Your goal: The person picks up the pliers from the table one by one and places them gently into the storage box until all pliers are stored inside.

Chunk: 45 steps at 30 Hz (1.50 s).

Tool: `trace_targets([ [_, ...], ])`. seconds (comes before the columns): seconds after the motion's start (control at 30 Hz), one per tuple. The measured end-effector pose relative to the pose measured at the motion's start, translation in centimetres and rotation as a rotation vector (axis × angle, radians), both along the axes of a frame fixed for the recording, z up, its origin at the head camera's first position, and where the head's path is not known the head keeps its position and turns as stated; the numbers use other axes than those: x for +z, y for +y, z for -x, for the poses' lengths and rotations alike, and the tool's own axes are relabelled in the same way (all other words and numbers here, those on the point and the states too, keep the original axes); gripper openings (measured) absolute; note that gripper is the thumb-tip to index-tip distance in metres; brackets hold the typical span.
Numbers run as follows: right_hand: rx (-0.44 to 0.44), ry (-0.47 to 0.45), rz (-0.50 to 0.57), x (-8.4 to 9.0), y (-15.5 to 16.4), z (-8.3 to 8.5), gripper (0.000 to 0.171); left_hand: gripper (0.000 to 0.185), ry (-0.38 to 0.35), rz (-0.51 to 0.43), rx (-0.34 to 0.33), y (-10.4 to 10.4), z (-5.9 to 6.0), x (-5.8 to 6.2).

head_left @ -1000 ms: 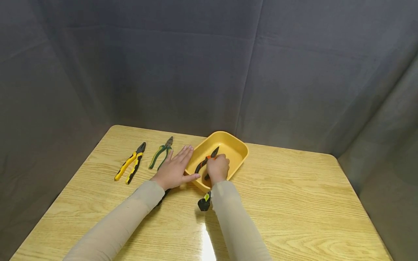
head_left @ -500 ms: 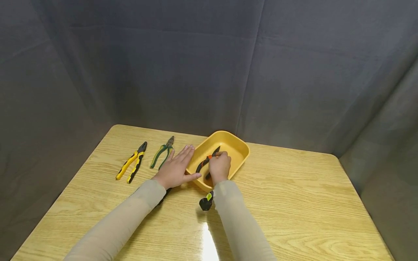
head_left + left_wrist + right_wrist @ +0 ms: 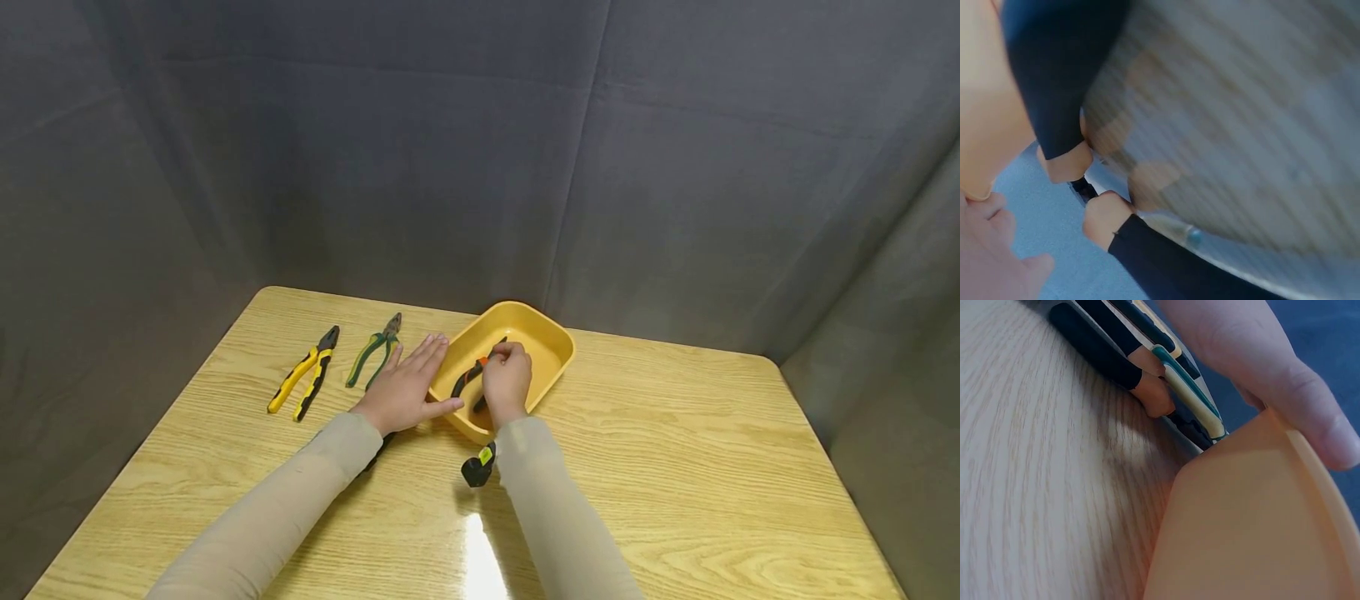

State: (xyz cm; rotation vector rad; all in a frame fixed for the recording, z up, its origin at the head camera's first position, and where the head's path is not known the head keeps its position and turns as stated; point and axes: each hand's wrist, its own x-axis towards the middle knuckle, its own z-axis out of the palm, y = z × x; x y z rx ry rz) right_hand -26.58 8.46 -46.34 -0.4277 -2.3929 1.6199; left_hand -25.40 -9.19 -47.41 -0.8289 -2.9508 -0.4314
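Note:
In the head view, my left hand (image 3: pixel 401 396) lies with straight fingers on the left rim of a yellow plastic tray (image 3: pixel 551 333). My right hand (image 3: pixel 506 383) reaches into that tray, its bent fingers holding pliers (image 3: pixel 467 379) with black and orange handles near the pivot. These fingers cover most of the pliers' head. Another pair of pliers (image 3: pixel 1154 394), also black and orange, lies on the table beside the tray in the right wrist view; my left arm mostly hides it in the head view. The left wrist view shows part of my left hand (image 3: pixel 997 256).
Green and yellow pliers (image 3: pixel 371 350) lie left of the tray, partly behind the left fingers. Farther left are yellow and black pliers (image 3: pixel 303 379) with spread handles. A wooden table (image 3: pixel 675 450) carries everything, and a grey curtain (image 3: pixel 420 167) hangs behind it.
My right hand has shifted slightly up toward the pliers' head and covers more of it. The left hand stays on the tray rim; the whole view drifts a little.

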Motion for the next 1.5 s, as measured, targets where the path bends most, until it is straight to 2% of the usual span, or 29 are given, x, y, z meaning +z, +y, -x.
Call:
trace_targets([
  [0.53,-0.001,0.152,0.085,1.0,0.3,-0.5,0.019,0.101,-0.003,0.012,0.000,0.0,0.0,0.0],
  [0.73,0.035,0.182,0.036,0.9,1.1,-0.6,0.023,0.100,0.007,-0.002,-0.008,0.0,0.0,0.0],
  [0.93,0.100,0.223,-0.054,1.0,2.2,-0.9,0.025,0.100,-0.004,-0.010,-0.008,-0.1,-0.1,0.1],
  [1.17,0.166,0.279,-0.250,0.8,3.7,-1.1,0.029,0.101,-0.016,-0.016,-0.005,-0.1,-0.1,-0.1],
  [1.5,0.303,0.226,-0.526,0.4,7.1,-0.7,0.045,0.101,-0.015,-0.015,-0.010,-0.1,-0.1,-0.1],
])
